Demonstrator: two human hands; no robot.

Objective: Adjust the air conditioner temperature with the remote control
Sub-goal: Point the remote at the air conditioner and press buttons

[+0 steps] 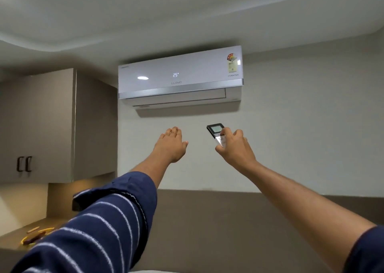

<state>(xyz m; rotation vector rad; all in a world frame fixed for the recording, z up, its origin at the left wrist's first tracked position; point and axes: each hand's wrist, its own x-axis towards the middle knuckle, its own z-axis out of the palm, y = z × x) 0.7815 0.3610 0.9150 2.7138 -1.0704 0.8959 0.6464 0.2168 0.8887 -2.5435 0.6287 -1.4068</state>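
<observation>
While both arms reach up toward the wall, the scene reads as follows.
Air conditioner: a white Lloyd split unit (180, 77) is mounted high on the wall just under the ceiling; its front panel shows 25° and carries an "Inverter" mark and a coloured rating sticker at the right end.
Remote control: a slim silver-and-black remote control (217, 133) with a small lit screen is held below the unit's right half, its screen end tilted up toward the unit.
Right hands: the right hand (233, 146) is wrapped around the remote's lower part, thumb resting on the buttons just under the screen.
Left hands: the left hand (172, 143) is empty, palm away, fingers stretched out and held together, near the remote but apart from it.
Sleeve: a navy striped sleeve (99, 227) covers the left forearm.
Cabinet: a beige wall cabinet (47, 127) with two dark handles hangs at the left.
Tabletop: a tabletop (12, 238) at lower left carries small yellow and brown items, too blurred to name.
</observation>
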